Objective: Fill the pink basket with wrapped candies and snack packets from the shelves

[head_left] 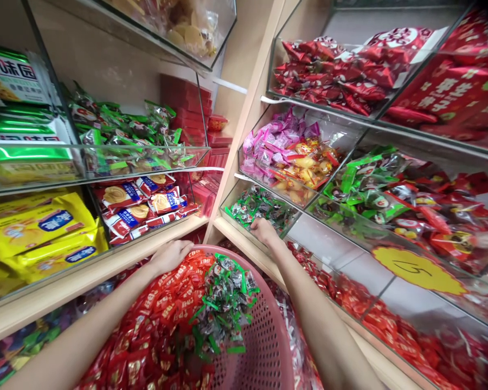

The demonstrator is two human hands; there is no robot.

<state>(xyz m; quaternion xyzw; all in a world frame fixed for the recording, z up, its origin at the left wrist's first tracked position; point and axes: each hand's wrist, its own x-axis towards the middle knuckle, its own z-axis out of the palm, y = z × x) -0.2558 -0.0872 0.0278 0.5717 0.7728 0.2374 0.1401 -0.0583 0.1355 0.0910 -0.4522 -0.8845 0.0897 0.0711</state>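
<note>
A pink plastic basket [264, 346] sits low in front of me, holding several red-wrapped sweets [154, 319] and a pile of green-wrapped sweets [223, 303]. My left hand [171, 254] curls over the basket's far rim. My right hand [263, 229] reaches over the front wall into a clear bin [232, 203] of green-wrapped sweets [260, 208]; its fingers are hidden among the wrappers.
Clear bins line both sides of a corner shelf unit. On the right are pink and yellow sweets [288, 151], red packets [341, 70] and a yellow price tag [418, 268]. On the left are yellow biscuit packs [36, 227], blue-red biscuit packs [142, 208] and green packets [122, 135].
</note>
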